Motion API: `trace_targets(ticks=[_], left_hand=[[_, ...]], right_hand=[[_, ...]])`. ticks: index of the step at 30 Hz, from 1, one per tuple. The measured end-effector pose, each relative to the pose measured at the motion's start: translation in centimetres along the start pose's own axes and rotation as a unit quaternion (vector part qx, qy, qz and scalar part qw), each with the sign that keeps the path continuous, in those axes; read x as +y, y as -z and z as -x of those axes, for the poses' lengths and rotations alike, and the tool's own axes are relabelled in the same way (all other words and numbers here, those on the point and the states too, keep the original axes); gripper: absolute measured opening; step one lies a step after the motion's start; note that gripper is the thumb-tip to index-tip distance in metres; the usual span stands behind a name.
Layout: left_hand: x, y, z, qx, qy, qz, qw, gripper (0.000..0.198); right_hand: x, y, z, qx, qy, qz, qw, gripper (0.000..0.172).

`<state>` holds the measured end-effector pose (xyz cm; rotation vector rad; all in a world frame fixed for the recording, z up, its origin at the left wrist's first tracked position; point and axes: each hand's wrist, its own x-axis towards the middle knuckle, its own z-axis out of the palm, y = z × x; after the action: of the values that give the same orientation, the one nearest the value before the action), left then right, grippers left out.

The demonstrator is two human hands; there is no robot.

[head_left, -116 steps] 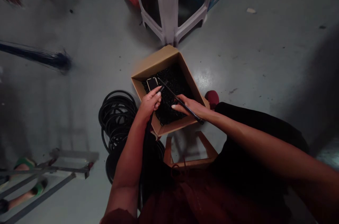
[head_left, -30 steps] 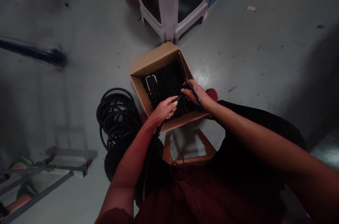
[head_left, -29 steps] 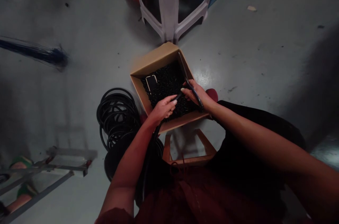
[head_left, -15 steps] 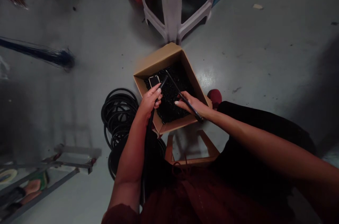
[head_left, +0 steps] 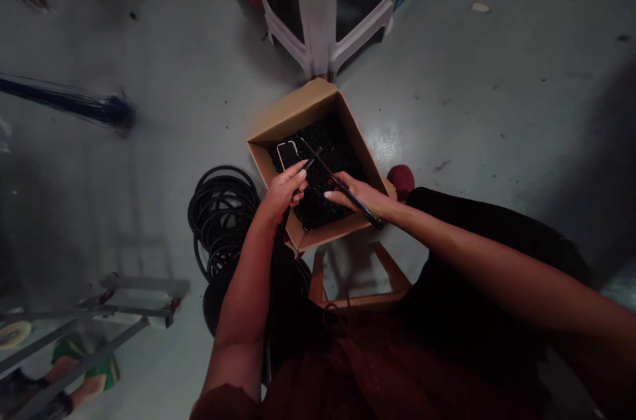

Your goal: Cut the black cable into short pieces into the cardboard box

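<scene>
Head view: gripping black tube (head_left: 309,163) in curled left hand (head_left: 286,189); clasping bladed tool (head_left: 348,192) in right hand (head_left: 362,196), above cardboard box (head_left: 298,111).

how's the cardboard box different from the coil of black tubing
The cardboard box is tan, the coil of tubing black. The box has straight walls and corners; the coil, overlapping round loops. The box contains dark pieces; the coil lies outside it. Both are near the left hand.
</scene>
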<state>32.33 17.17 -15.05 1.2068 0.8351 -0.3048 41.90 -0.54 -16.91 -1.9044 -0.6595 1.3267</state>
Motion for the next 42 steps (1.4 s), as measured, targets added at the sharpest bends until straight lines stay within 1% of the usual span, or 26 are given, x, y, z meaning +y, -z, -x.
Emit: trace_targets(ticks=[7, 11, 15, 18, 23, 25, 28, 33, 38, 42], left_hand=[[-0.2, 0.2, 0.0, -0.012, -0.003, -0.021, 1.0, 0.063], [-0.3, 0.4, 0.0, -0.026, -0.005, -0.067, 0.997, 0.059], [-0.4, 0.4, 0.0, -0.021, -0.01, -0.089, 0.996, 0.058], [-0.5, 0.3, 0.0, -0.017, -0.013, -0.092, 0.996, 0.058], [-0.8, -0.1, -0.2, -0.01, -0.02, -0.107, 0.994, 0.054], [-0.9, -0.2, -0.3, -0.014, -0.021, -0.099, 0.995, 0.053], [-0.9, -0.3, -0.4, -0.011, -0.025, -0.09, 0.996, 0.05], [-1.0, -0.4, -0.4, 0.009, -0.028, -0.093, 0.995, 0.045], [-1.1, -0.4, -0.6, -0.016, -0.032, -0.096, 0.995, 0.041], [-1.1, -0.4, -0.5, -0.014, -0.042, -0.101, 0.994, 0.038]], right_hand=[[-0.1, 0.2, 0.1, -0.002, 0.007, 0.019, 1.0, 0.045], [0.3, 0.0, 0.0, -0.004, 0.006, 0.015, 1.0, 0.047], [0.4, 0.0, 0.0, -0.008, 0.004, 0.016, 1.0, 0.049], [0.3, 0.1, -0.1, -0.009, -0.007, 0.03, 0.999, 0.043], [0.2, 0.2, -0.2, -0.006, -0.033, 0.059, 0.998, 0.024], [0.1, 0.2, -0.2, -0.005, -0.045, 0.069, 0.997, 0.02], [-0.1, 0.3, -0.3, -0.005, -0.052, 0.081, 0.995, 0.02], [0.2, 0.2, -0.5, 0.002, -0.052, 0.093, 0.994, 0.022], [0.7, 0.1, -0.5, 0.015, -0.03, 0.102, 0.994, 0.02], [0.6, 0.2, -0.3, 0.017, -0.025, 0.114, 0.993, 0.015]])
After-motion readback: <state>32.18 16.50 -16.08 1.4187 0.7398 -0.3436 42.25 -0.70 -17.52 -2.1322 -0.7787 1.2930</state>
